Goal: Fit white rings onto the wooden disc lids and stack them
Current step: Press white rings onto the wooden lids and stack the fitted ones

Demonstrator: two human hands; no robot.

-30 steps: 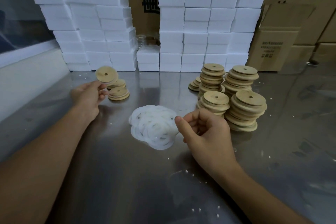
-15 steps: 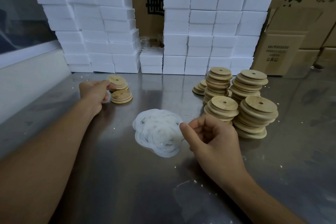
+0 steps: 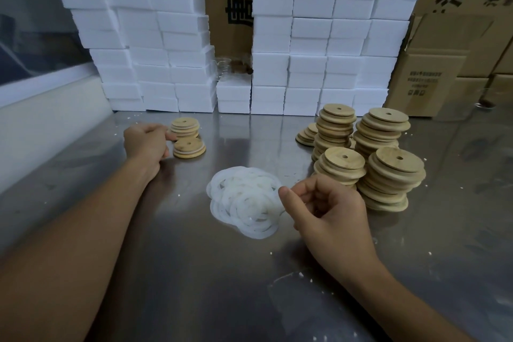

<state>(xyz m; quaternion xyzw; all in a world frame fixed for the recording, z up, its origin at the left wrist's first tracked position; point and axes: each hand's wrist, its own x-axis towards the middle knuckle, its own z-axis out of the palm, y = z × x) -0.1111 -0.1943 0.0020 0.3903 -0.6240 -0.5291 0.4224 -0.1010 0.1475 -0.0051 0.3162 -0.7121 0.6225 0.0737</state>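
Note:
A loose pile of white rings [image 3: 244,200] lies mid-table. My right hand [image 3: 327,211] sits at the pile's right edge, thumb and curled fingers pinching the rim of a white ring. Several stacks of bare wooden disc lids [image 3: 388,164] stand to the right, just behind that hand. At the left stand two short stacks of lids with white rings fitted, a rear stack [image 3: 185,126] and a front stack [image 3: 189,147]. Beside them, my left hand [image 3: 145,140] holds nothing. Its fingers are loosely curled and one fingertip touches the rear stack's side.
The steel table [image 3: 194,272] is dotted with white crumbs. White foam blocks [image 3: 319,36] are piled in walls along the back, with cardboard boxes [image 3: 433,75] at the back right. A white ledge [image 3: 50,119] runs along the left side.
My left hand carried a ringed lid down onto the rear left stack and let go of it. My right hand stayed at the ring pile's edge.

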